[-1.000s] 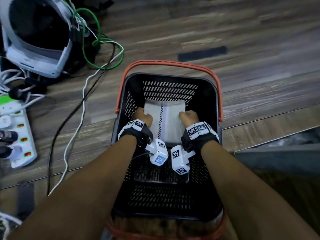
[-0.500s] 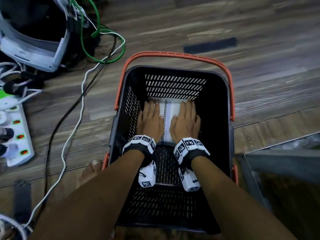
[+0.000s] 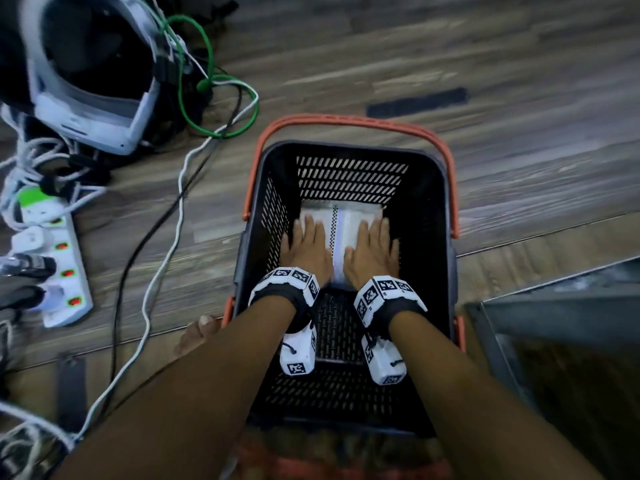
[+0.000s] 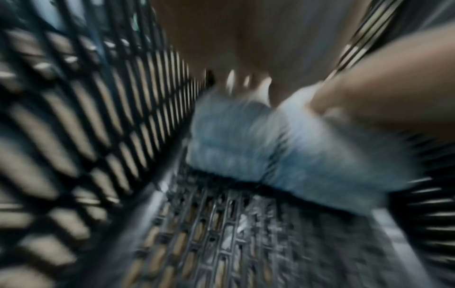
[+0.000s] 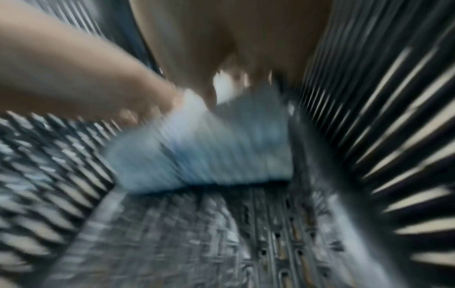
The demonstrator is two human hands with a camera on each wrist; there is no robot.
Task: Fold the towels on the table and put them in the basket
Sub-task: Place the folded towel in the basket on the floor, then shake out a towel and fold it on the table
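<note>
A folded white towel [image 3: 341, 233] with a dark checked stripe lies flat on the bottom of the black basket [image 3: 431, 188], against its far wall. My left hand [image 3: 306, 242] rests palm down on the towel's left half, fingers straight. On the right half my right hand [image 3: 375, 245] lies flat the same way. Both wrist views are blurred; they show the pale towel [image 4: 270, 148] [image 5: 209, 148] on the basket's mesh floor under the hands.
The basket has an orange handle [image 3: 346, 121] folded back and stands on a wooden floor. To the left lie a white power strip [image 3: 52, 268], tangled cables [image 3: 173, 216] and a white headset [image 3: 86, 81]. A bare foot [image 3: 199, 332] shows beside the basket's near left corner.
One second ago both hands gripped the towel's sides with curled fingers. They have since flattened out on top of it, and the towel now lies low on the basket floor.
</note>
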